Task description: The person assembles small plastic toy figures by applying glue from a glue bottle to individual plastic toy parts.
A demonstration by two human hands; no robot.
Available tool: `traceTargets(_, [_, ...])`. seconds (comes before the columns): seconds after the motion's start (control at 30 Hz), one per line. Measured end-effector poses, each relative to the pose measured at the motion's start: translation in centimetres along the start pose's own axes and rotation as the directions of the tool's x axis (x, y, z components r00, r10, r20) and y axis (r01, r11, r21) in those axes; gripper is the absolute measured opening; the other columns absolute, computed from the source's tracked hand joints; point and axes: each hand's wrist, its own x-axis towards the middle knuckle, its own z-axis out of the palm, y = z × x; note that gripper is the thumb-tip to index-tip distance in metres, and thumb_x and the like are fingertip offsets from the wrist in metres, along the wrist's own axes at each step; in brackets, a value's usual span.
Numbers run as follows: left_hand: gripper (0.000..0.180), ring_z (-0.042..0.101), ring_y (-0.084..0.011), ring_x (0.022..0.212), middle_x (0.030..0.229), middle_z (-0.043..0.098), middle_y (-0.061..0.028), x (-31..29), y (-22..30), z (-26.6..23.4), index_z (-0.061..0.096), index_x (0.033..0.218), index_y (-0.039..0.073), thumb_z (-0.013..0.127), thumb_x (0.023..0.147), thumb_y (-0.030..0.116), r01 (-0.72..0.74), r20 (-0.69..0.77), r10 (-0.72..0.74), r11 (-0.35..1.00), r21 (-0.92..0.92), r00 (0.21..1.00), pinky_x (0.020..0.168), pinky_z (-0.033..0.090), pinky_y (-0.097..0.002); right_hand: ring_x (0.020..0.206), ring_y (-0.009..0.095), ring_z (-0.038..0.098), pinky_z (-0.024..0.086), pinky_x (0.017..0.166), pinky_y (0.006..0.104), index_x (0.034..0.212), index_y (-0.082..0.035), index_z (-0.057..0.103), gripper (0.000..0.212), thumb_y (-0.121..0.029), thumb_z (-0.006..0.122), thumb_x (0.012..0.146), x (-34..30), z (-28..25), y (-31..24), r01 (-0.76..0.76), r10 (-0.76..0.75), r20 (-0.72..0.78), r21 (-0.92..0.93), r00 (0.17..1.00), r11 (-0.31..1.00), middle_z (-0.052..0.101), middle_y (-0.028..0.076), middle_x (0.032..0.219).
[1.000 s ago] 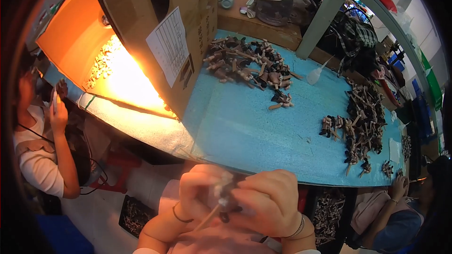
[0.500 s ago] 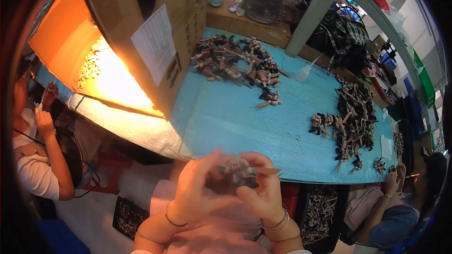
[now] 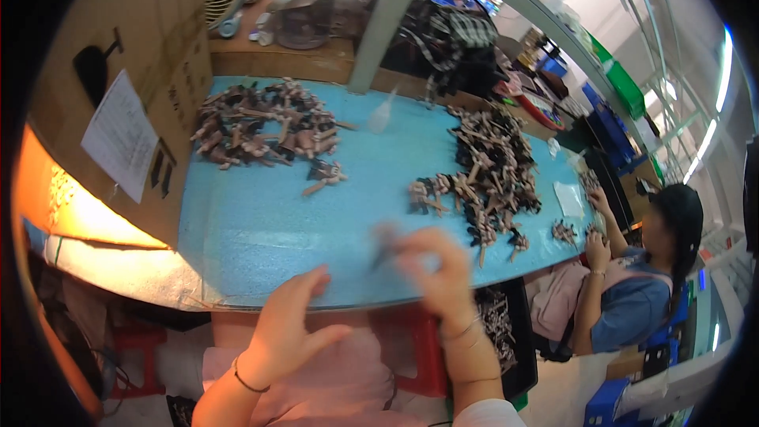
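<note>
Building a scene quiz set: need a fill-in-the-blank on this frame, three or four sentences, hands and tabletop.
1. The work table has a ____ surface.
2. The blurred right hand is raised over the table's ____ edge.
3. The left hand is open and holds ____.
4. The pile of small brown and black parts lies beside a ____ box.

Missing words: blue; near; nothing; cardboard

right hand point(image 3: 435, 269) blurred over table point(image 3: 261, 229) edge, small dark part at fingertips | left hand point(image 3: 288, 324) open, below edge | piles: left point(image 3: 261, 122), right point(image 3: 490, 170) | box point(image 3: 111, 95) far left
</note>
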Motion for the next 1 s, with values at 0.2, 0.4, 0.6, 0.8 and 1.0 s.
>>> traceTargets(0.2, [0.047, 0.052, -0.0320, 0.097, 0.106, 0.054, -0.0153, 2.5, -1.1, 0.2, 0.052, 0.113, 0.000, 0.070, 0.072, 0.017, -0.211, 0.009, 0.215, 0.948, 0.239, 0.977, 0.083, 0.042, -0.0383, 0.082, 0.016, 0.059, 0.046, 0.073, 0.0286, 0.101, 0.002, 0.063, 0.026, -0.020, 0.053, 0.091, 5.4, -15.3, 15.9, -0.217, -0.054, -0.718, -0.281, 0.694, 0.935, 0.065, 0.009, 0.090])
traceTargets(0.4, [0.031, 0.050, -0.0317, 0.100, 0.108, 0.052, -0.0143, 9.6, -4.7, -1.9, 0.055, 0.103, 0.001, 0.062, 0.073, 0.006, -0.205, -0.094, 0.334, 0.751, 0.628, 0.938, 0.085, 0.040, -0.0390, 0.086, 0.029, 0.057, 0.043, 0.079, 0.0387, 0.105, -0.001, 0.061, 0.031, -0.023, 0.060, 0.084, 7.1, -16.6, 18.4, -0.512, -0.174, -0.613, -0.758, 0.770, 0.404, 0.061, 0.013, 0.089])
traceTargets(0.6, [0.023, 0.047, -0.0288, 0.106, 0.109, 0.052, -0.0128, 17.6, -5.0, -2.5, 0.056, 0.099, 0.001, 0.057, 0.076, 0.006, -0.106, -0.210, 0.382, 0.659, 0.744, 0.900, 0.089, 0.036, -0.0375, 0.090, 0.024, 0.058, 0.046, 0.078, 0.0352, 0.114, 0.001, 0.051, 0.042, -0.021, 0.064, 0.081, 11.0, -3.3, 12.2, -0.113, 0.044, -0.195, -0.360, 0.980, 0.926, 0.058, 0.016, 0.105])
traceTargets(0.8, [0.032, 0.043, -0.0306, 0.115, 0.125, 0.046, -0.0151, 21.8, -5.4, -2.7, 0.051, 0.113, 0.005, 0.053, 0.081, 0.007, -0.288, -0.054, 0.490, 0.595, 0.750, 0.870, 0.097, 0.032, -0.0408, 0.089, 0.027, 0.059, 0.048, 0.076, 0.0350, 0.115, 0.006, 0.049, 0.053, -0.028, 0.066, 0.078, 15.9, 4.2, 18.1, -0.244, 0.225, -0.111, -0.208, 0.968, 0.947, 0.058, 0.018, 0.103])
traceTargets(1.0, [0.038, 0.045, -0.0298, 0.110, 0.118, 0.049, -0.0118, 18.5, -5.6, -4.6, 0.051, 0.118, 0.008, 0.059, 0.081, 0.011, -0.339, 0.265, 0.217, 0.699, 0.630, 0.940, 0.095, 0.033, -0.0410, 0.079, 0.022, 0.061, 0.049, 0.072, 0.0341, 0.102, 0.003, 0.056, 0.040, -0.027, 0.067, 0.077, 16.4, 4.8, 17.6, -0.216, 0.200, -0.104, -0.174, 0.974, 0.961, 0.064, 0.013, 0.086])
